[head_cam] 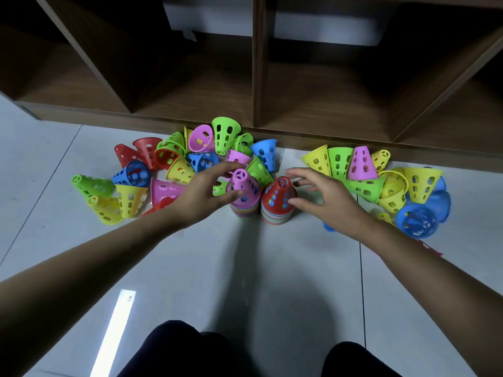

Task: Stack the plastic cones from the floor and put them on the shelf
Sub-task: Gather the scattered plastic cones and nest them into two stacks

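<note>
Two stacks of perforated plastic cones stand side by side on the floor. The left stack (244, 195) has a pink cone on top, the right stack (278, 201) a red one. My left hand (202, 193) curls around the pink-topped stack, thumb and fingertips touching its top cone. My right hand (325, 195) is spread beside the red-topped stack, thumb at its side, fingers apart. Loose cones in red, green, yellow, blue and pink lie in a heap on the left (174, 161) and another on the right (381, 180).
A dark wooden shelf (255, 77) with open compartments runs along the wall just behind the cones, its base board (326, 137) at floor level. Grey floor tiles (245, 268) stretch toward me. My dark-clothed knees (190, 352) are at the bottom edge.
</note>
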